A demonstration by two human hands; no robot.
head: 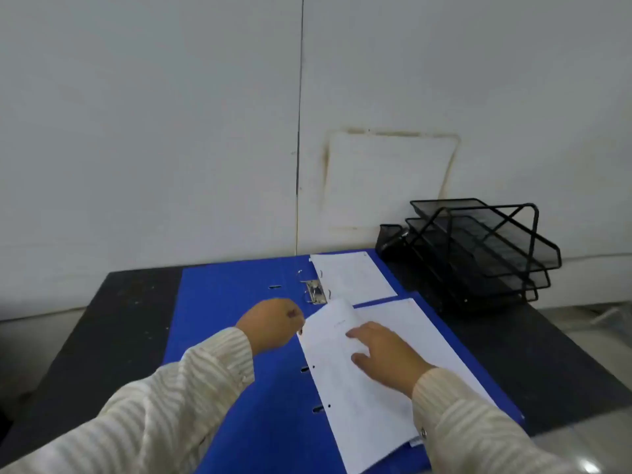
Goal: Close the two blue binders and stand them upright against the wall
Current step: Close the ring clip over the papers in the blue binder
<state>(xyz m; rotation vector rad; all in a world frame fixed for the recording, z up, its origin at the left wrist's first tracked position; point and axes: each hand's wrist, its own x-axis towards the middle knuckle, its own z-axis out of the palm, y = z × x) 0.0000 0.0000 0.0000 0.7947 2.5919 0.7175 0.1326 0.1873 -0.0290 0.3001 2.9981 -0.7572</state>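
lying open on dark table [119, 323], blue binders [236, 302], white wall [154, 131]

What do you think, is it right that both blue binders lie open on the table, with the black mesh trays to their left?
Not quite: the head view shows the black mesh trays to the right of the blue binders.

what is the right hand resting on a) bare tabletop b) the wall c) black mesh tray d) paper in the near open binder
d: the right hand rests with its fingers on the white paper in the near blue binder.
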